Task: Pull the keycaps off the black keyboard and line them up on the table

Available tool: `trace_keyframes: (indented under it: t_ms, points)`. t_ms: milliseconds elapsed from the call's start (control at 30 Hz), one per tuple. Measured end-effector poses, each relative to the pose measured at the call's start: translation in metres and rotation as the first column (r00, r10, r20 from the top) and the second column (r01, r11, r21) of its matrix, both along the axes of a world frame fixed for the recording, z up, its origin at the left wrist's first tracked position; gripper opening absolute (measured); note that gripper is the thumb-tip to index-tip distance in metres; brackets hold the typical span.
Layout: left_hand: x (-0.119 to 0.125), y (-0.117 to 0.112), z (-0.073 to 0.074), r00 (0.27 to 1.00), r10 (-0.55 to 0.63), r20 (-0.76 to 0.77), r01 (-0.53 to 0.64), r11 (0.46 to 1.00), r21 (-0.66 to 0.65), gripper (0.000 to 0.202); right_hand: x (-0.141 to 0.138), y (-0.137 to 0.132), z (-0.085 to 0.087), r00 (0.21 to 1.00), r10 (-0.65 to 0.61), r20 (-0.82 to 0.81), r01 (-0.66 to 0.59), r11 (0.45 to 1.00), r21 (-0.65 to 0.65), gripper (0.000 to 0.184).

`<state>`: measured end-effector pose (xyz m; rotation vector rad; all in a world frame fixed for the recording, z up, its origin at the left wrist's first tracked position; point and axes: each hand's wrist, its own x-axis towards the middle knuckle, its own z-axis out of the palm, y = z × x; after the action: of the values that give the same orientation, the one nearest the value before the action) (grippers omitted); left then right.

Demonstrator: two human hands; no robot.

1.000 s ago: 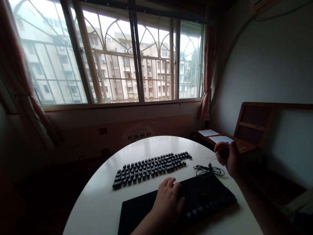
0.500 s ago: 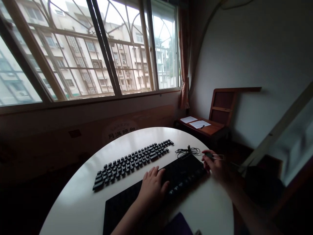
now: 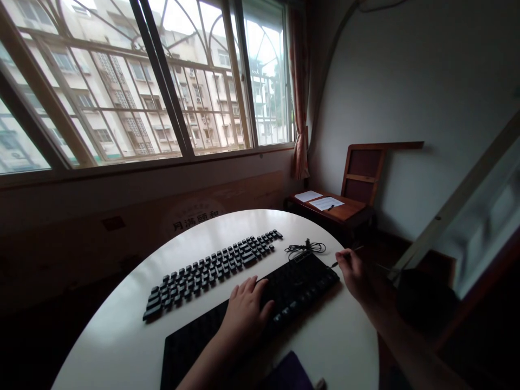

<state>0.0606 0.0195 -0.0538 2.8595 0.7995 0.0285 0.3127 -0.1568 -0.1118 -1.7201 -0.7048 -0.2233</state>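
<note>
My left hand (image 3: 244,317) lies flat, fingers stretched out, on a black keyboard base (image 3: 300,287) on the white round table (image 3: 122,341). My right hand (image 3: 355,273) hovers at the table's right edge beside the base's far end, fingers pinched on a thin wire tool (image 3: 347,253). Rows of loose black keycaps (image 3: 209,268) are laid out on the table behind the base. A coiled black cable (image 3: 304,248) lies at the base's far corner.
A dark purple object (image 3: 290,374) sits at the table's near edge. A low wooden side table (image 3: 345,212) with papers (image 3: 325,203) stands by the wall at right, with a wooden frame (image 3: 365,168) leaning behind it. A barred window spans the back wall.
The view has swung to the right. My right hand dropped from above the cable to the table's right edge, still pinching the tool. My left hand stayed on the base.
</note>
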Motion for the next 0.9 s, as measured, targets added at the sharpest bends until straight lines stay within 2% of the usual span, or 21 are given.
trace_keyframes:
  t_ms: [300,467,767,900]
  points:
    - [0.000,0.002,-0.004,1.000,0.001,0.012,-0.002,1.000,0.019,0.057,-0.007,-0.001,0.009,0.999,0.042,0.004,-0.041,0.996,-0.080,0.035]
    - [0.000,0.001,-0.003,1.000,0.002,0.019,-0.002,1.000,0.009,0.057,-0.010,-0.003,0.010,0.995,0.073,0.073,-0.059,0.983,-0.173,0.034]
    - [0.000,0.002,-0.006,0.999,0.002,0.040,-0.002,1.000,-0.007,0.057,-0.016,-0.003,0.010,0.975,0.091,0.204,-0.007,0.925,-0.379,0.029]
    - [0.000,0.002,-0.006,0.999,0.001,0.040,-0.001,1.000,-0.004,0.057,-0.018,-0.003,0.008,0.969,0.098,0.227,-0.004,0.925,-0.380,0.029]
